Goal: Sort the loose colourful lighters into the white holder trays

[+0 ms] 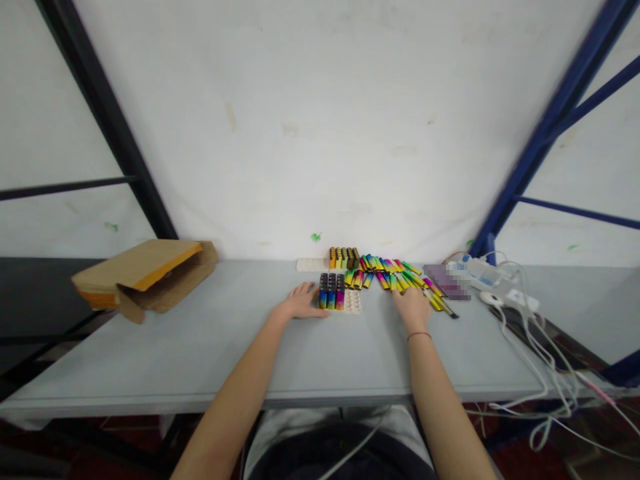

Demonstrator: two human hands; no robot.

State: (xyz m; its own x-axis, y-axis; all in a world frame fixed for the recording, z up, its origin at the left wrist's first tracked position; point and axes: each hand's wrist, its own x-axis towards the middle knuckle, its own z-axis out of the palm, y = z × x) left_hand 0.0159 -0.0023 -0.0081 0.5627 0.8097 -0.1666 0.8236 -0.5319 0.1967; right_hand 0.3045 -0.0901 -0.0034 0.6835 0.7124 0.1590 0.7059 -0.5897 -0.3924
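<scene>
Several rainbow-coloured lighters with black tops (332, 293) stand upright in rows on the left part of a pale tray with round hollows (353, 302). My left hand (301, 303) rests on the table against the tray's left side, fingers spread around the corner of the rows. To the right, my right hand (413, 308) reaches into a loose pile of shiny multicoloured lighters (383, 265) lying on their sides. Its fingers are curled down over the near part of the pile, and what is between the fingertips is hidden.
Behind is a second pale tray (313, 265), with upright yellowish lighters (344, 258) at its right. An open cardboard box (145, 273) lies at the left. A purple flat object (445, 281), a power strip (493, 277) and tangled white cables (537, 340) occupy the right side.
</scene>
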